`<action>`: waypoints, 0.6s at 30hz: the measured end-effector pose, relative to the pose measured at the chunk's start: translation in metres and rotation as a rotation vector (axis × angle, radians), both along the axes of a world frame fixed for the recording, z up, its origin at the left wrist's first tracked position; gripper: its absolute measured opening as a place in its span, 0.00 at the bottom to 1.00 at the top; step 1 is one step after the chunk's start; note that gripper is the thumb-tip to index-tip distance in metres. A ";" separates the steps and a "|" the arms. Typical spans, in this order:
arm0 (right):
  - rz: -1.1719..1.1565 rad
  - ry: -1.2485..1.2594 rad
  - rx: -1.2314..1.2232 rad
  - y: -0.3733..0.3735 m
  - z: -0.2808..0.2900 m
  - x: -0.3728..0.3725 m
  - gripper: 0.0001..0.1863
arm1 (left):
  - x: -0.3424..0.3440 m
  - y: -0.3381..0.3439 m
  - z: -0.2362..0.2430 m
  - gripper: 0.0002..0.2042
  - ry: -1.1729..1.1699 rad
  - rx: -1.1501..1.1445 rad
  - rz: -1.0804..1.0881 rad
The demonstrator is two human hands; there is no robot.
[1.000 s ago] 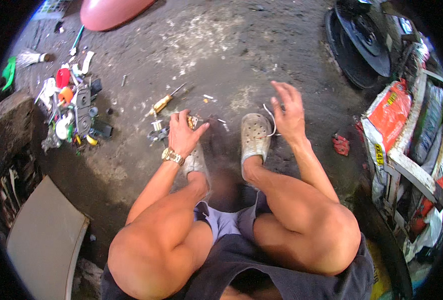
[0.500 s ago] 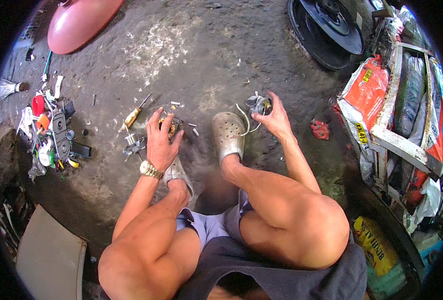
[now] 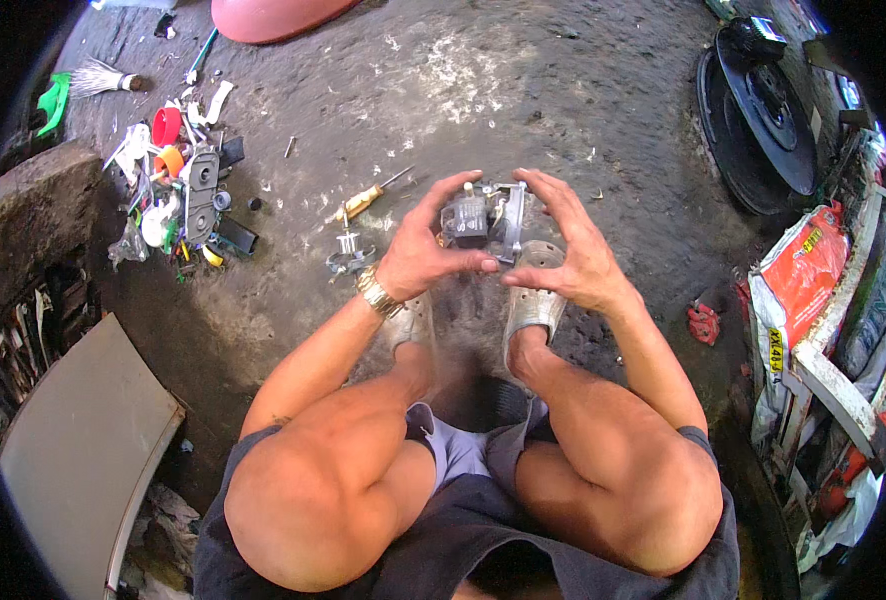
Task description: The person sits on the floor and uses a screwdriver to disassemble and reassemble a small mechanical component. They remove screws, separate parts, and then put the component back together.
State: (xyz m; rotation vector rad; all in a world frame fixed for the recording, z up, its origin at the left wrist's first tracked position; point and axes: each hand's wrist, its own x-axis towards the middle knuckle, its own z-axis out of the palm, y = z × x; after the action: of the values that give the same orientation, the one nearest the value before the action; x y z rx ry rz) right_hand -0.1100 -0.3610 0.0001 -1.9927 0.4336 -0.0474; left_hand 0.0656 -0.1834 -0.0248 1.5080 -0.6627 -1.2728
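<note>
Between my feet, both hands are lifted and brought close together. The fingers and thumb of my left hand (image 3: 418,245) are curled round a small electric motor part, with a black box-shaped component (image 3: 468,222) on its near face. My right hand (image 3: 573,255) grips a grey metal motor housing (image 3: 511,225) from its right side. The two parts sit against each other or nearly so; I cannot tell if they touch. A screwdriver (image 3: 361,203) with a yellowish handle lies beyond my left hand. Beside my left wrist rests a small grey metal part (image 3: 348,256) with a shaft.
A pile of plastic and metal scraps (image 3: 198,195) lies to the left, near a brush (image 3: 108,80). Black round fan base (image 3: 763,120) stands at far right. Sacks (image 3: 803,270) fill a rusty white frame (image 3: 833,385). Red crumpled scrap (image 3: 703,323) lies at right. A grey panel (image 3: 88,440) leans at lower left.
My left hand has picked up the motor part from the floor. My right hand has brought the grey housing leftward to meet it. The view has shifted, moving the surroundings in the picture.
</note>
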 end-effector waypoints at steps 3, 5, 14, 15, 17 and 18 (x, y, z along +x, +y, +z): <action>-0.021 0.104 0.148 -0.007 0.004 -0.005 0.61 | 0.001 0.006 -0.001 0.50 -0.163 0.030 0.068; -0.017 0.126 0.182 -0.004 0.004 -0.008 0.59 | -0.001 0.006 -0.001 0.49 -0.119 0.053 0.122; 0.028 0.053 0.001 0.018 -0.006 0.004 0.50 | 0.004 0.008 -0.007 0.48 -0.595 -0.130 -0.066; 0.041 0.062 -0.029 0.015 -0.006 0.011 0.49 | 0.009 0.010 -0.007 0.48 -0.621 -0.130 -0.068; 0.090 0.057 -0.088 0.008 -0.005 0.027 0.48 | 0.021 0.009 -0.003 0.48 -0.672 -0.133 -0.074; 0.125 0.043 -0.116 0.003 -0.003 0.036 0.47 | 0.029 0.008 0.000 0.48 -0.626 -0.120 -0.090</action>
State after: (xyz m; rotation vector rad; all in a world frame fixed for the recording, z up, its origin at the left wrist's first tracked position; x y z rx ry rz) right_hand -0.0744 -0.3577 -0.0031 -2.1346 0.3394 0.0502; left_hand 0.0950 -0.1756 -0.0243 1.7973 -1.1960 -0.7921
